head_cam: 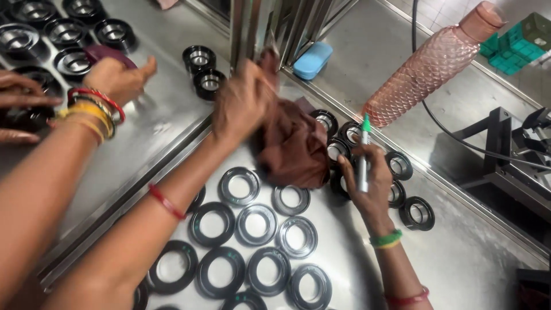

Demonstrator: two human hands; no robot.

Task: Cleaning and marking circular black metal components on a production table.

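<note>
The left hand [244, 103], blurred, is bunched shut on a brown cloth [293, 149] that hangs over the counter [459, 258]. The right hand [367, 186] is curled around a pen [363, 155] held upright, green cap up, just beside the cloth. The work looks like wiping and marking rings [256, 224]. By my judgement the step is mid-wipe, and the next move calls for getting the cloth off the rings it covers so the pen tip can reach one. There is one cloth and one pen. About a dozen flat rings lie in rows below the cloth, two cut off by the arm. Some seven darker ones cluster around the right hand, two [204, 69] stand apart, and seven or more are at top left, where another person's hand [117, 77] rests. Beyond are one pink bottle [425, 69] and one blue case [313, 59].
</note>
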